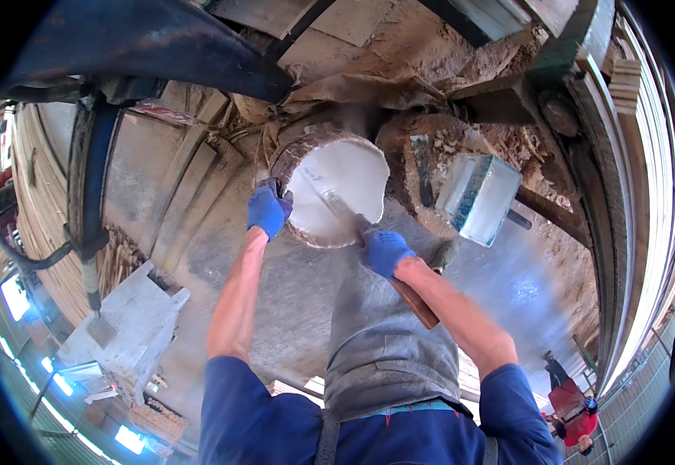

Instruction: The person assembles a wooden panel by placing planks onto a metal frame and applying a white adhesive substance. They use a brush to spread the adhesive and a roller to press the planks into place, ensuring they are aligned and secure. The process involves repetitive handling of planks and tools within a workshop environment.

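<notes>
In front of me is a round tub [381, 194] with a brown, crusted rim, its inside covered by a smooth white mass [345, 174]. My left hand [269, 208], in a blue glove, closes on the tub's left rim. At the near right rim, my gloved right hand [386, 249] is closed round a flat-ended tool [340, 206], whose far end reaches over the white mass. Motion blurs that end, so brush or blade I cannot tell. A brown wooden strip [416, 304] shows under my right forearm; whether it belongs to the tool is unclear.
Right of the tub stands a clear-sided, box-like container [483, 200] beside a dark flat bar [422, 169]. A dark metal beam [167, 46] crosses the upper left. A heavy frame [585, 147] rises on the right. Another person in red [574, 407] is far off at lower right.
</notes>
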A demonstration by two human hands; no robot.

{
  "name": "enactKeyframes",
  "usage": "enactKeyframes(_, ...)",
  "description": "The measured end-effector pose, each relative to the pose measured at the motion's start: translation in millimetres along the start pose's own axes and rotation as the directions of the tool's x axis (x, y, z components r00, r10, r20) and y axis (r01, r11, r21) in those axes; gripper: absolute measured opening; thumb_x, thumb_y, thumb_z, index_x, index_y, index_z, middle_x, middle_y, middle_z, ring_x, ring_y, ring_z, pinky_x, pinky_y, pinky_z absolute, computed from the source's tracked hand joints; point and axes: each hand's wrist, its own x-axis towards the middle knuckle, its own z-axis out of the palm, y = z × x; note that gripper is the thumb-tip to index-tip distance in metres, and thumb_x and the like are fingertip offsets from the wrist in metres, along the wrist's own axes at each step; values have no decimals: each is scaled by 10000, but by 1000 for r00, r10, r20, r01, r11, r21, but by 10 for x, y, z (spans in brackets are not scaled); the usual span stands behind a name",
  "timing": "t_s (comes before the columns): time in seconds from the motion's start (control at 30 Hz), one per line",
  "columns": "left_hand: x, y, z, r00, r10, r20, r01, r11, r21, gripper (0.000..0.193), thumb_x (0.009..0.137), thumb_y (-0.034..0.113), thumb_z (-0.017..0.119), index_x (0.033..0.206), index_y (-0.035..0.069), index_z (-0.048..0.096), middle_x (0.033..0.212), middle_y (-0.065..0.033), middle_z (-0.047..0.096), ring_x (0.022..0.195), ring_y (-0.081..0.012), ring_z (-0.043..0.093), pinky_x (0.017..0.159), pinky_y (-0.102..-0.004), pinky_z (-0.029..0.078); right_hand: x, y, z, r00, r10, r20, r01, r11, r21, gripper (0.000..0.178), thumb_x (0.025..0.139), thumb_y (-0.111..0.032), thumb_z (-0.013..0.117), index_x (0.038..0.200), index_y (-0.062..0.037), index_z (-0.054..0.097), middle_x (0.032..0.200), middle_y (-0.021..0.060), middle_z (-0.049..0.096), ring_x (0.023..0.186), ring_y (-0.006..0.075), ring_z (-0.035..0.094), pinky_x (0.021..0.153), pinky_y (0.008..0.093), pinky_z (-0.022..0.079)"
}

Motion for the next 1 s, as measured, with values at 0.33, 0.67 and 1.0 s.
enactKeyframes(0.33,-1627,565,-1076,960,138,-245,-114,988,108,396,754,291,703,1062,45,664,1017,-230,667,923,-410,649,814,-450,525,-1536,148,197,892,-277,356,431,757,-491,544,865,-152,545,1361,54,454,1040,231,699,959,352,689,798,462,544)
enactKeyframes(0.67,-3304,945,-1522,872,76,-484,-48,996,71,479,737,294,739,1122,19,666,1049,-208,687,953,-357,670,834,-412,527,-3017,-262,386,819,-535,210,549,620,-561,642,836,-136,587,1388,117,377,989,241,684,918,352,699,713,446,558)
enactKeyframes(1.0,-3847,827,-1098,921,-5,-389,13,1000,18,457,733,338,750,1084,53,685,935,-195,710,861,-350,691,786,-410,542,-3358,-227,424,859,-500,108,460,665,-588,563,794,-89,616,1294,124,468,976,239,700,901,347,704,685,452,563)
